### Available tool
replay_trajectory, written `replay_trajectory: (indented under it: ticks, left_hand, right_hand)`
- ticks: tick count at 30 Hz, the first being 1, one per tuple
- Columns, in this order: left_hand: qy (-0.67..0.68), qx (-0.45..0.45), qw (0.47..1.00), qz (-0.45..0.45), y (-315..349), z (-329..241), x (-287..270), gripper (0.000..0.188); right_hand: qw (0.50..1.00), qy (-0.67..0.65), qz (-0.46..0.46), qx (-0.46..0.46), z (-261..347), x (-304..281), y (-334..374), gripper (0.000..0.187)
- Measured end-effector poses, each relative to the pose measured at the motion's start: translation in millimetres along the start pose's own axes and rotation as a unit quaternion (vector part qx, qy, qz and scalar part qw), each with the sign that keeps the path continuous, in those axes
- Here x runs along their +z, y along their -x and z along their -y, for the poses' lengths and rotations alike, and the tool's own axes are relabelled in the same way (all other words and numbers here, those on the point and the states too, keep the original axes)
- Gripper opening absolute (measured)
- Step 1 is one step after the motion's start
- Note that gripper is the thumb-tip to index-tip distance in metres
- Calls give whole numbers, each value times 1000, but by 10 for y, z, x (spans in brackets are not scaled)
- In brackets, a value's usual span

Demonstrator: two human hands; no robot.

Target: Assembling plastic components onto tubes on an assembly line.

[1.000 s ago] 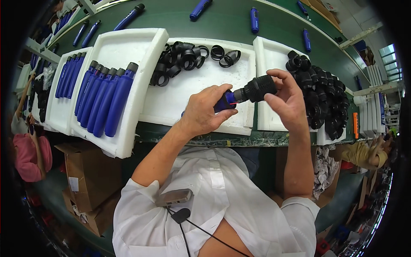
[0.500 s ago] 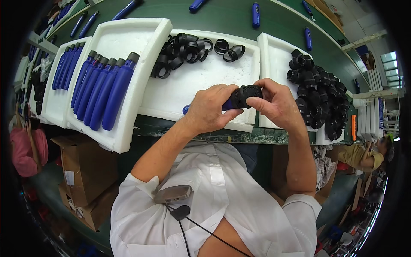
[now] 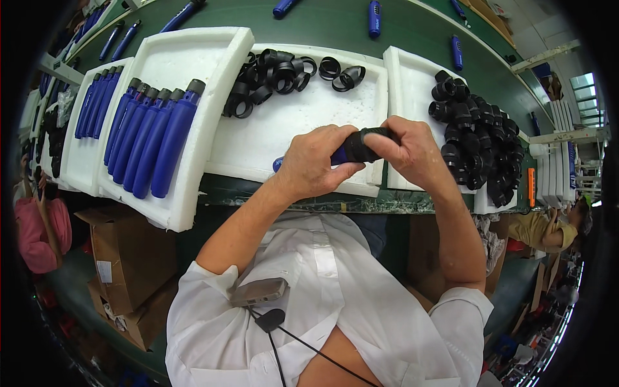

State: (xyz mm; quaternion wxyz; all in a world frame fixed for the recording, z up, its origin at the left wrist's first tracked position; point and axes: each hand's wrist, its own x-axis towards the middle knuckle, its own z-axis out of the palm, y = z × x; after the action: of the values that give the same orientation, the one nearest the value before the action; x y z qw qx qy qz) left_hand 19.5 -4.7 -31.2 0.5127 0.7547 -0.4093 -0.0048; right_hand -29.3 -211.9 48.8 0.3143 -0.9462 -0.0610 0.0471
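Hands grip one blue plastic cylinder (image 3: 347,153) over the white foam tray (image 3: 290,129). Left hand (image 3: 316,164) wraps its body; right hand (image 3: 412,151) closes around its black ribbed cap (image 3: 369,135).

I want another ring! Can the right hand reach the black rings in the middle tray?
Probably yes, but not right now. The right hand is busy gripping the blue tube with the left hand. Nothing blocks the way to the black rings.

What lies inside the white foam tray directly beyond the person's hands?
The white foam tray holds a heap of black plastic rings along its far edge; the middle is bare foam. Its near edge is covered by the left hand and right hand.
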Motion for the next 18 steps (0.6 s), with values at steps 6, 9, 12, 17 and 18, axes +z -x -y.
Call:
replay_trajectory:
  ticks: [6,9,12,17,18]
  left_hand:
    - [-1,11,1000,-6,9,47,12,53]
    - [2,10,1000,-7,20,53,-4,51]
    - [6,13,1000,-1,20,35,-2,51]
    - [7,22,1000,8,24,37,7,51]
    - [5,24,1000,-2,29,45,6,51]
  right_hand:
    - [989,-135,-36,39,-38,67,3,36]
    - [976,-210,-34,-43,-21,61,83,38]
    - [983,-166,22,74,-17,12,90,41]
    - [987,-151,23,47,-15,-12,83,42]
    - [985,-169,9,24,-14,-3,93,42]
